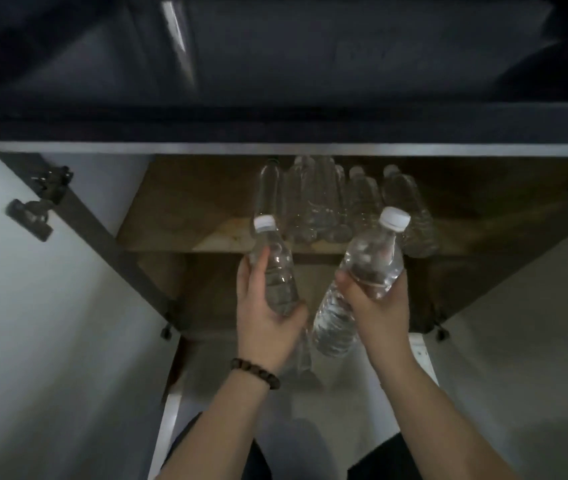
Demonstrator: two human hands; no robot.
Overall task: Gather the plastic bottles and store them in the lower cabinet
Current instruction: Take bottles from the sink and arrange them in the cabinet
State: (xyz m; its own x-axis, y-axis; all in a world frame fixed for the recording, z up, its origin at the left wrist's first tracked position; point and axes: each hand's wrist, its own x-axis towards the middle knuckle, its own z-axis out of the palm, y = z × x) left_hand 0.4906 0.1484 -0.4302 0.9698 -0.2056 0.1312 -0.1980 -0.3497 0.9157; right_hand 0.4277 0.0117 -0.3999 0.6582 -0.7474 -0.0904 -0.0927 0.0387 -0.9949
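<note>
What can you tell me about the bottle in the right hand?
The bottle in the right hand is clear ribbed plastic with a white screw cap, still on. It tilts, cap toward the open cabinet, base toward the person. The right hand wraps its middle. It hangs in front of the shelf; contents unclear.

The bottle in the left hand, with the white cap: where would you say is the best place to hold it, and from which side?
Around the lower body, from the near side, probably. The left hand already wraps the clear bottle there, thumb on one side, fingers on the other, cap leaning toward the open cabinet. That leaves the capped end free to go in first beside the stored bottles on the shelf.
</note>
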